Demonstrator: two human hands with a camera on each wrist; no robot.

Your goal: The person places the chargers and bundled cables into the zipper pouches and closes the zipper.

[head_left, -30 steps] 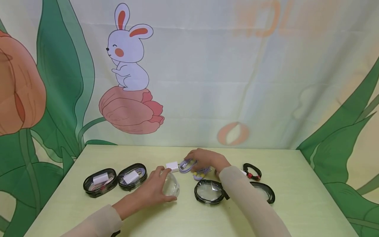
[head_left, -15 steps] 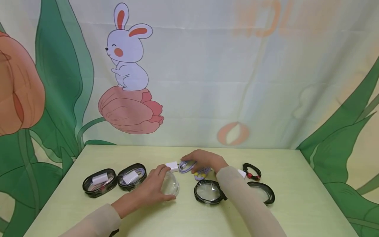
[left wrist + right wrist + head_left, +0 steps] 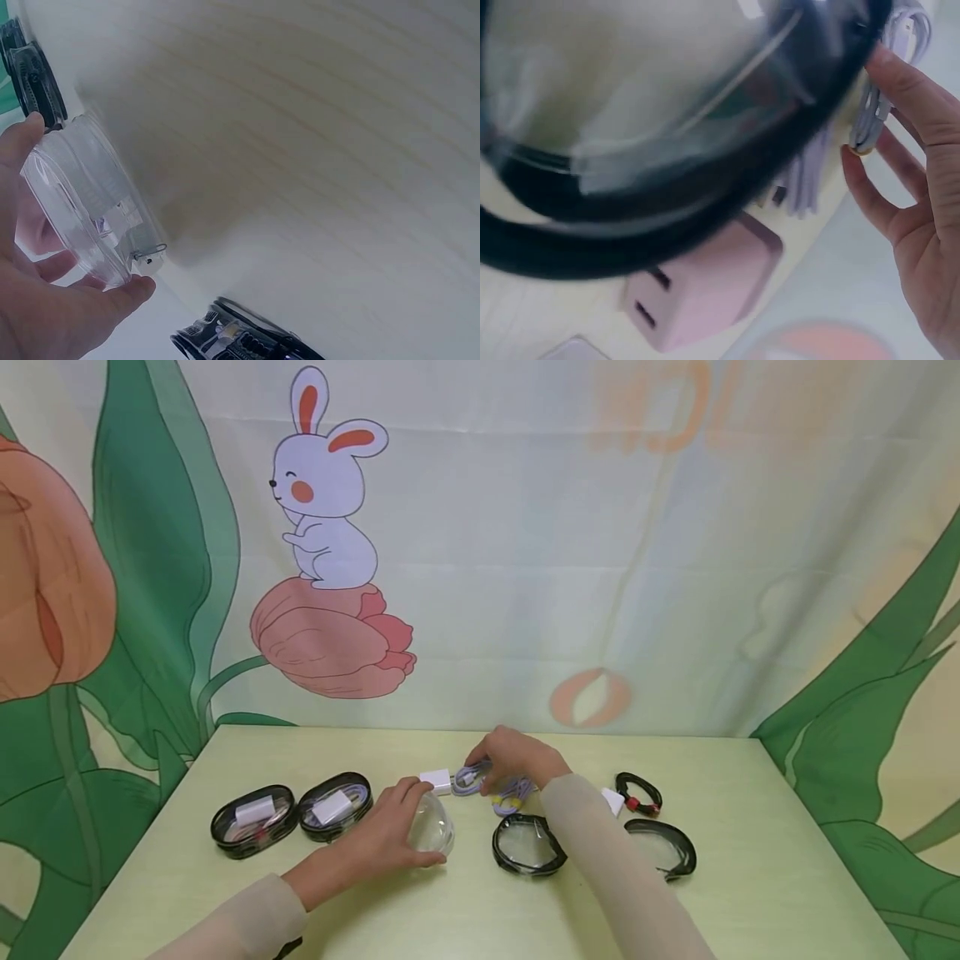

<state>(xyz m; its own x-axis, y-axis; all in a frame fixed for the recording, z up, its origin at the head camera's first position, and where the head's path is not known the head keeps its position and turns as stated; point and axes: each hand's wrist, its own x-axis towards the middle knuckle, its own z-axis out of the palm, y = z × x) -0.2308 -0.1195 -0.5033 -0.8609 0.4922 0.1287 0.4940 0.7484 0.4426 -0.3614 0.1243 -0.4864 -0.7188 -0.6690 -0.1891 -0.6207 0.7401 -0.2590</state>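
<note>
Lilac cable [image 3: 467,780] sits pinched in your right hand [image 3: 516,755] while your left hand [image 3: 381,835] grips a clear case [image 3: 431,827].

In my head view, a pale printed cloth [image 3: 495,568] forms the whole rear wall, with shallow creases and vertical folds toward the right. Printed on it: a white rabbit [image 3: 330,547] seated upon a pink flower [image 3: 322,643]; an orange tulip [image 3: 52,577], cut by the left edge; green leaves [image 3: 161,518] at both margins; faded orange lettering [image 3: 663,410], top right. Below, I see a light yellowish table [image 3: 772,877], wood-grained in my left wrist view, its far edge meeting the cloth; lighting is soft.
</note>
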